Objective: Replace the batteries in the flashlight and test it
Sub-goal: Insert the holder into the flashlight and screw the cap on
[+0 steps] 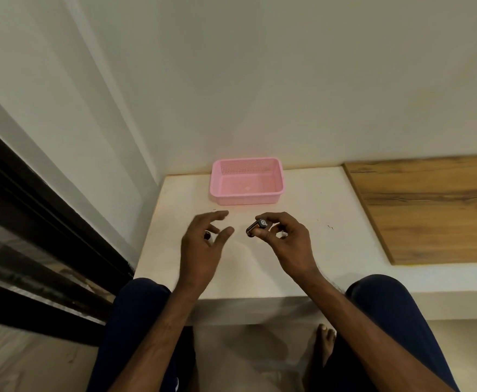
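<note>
Could drop the little flashlight [256, 228], only pinched by fingers [272, 219] of the right hand [289, 243], left hand [200, 247] wide open at nine o'clock.

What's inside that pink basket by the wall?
The basket shows only its bare pink floor, nothing lying on it that I can make out. Its near wall covers a thin strip of floor.

pink basket [245, 200], wooden board [435, 205], white ledge [330, 244]

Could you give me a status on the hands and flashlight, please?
Right hand pinching flashlight. Left hand open, small dark piece near it. Pink basket behind, no obstruction.
</note>
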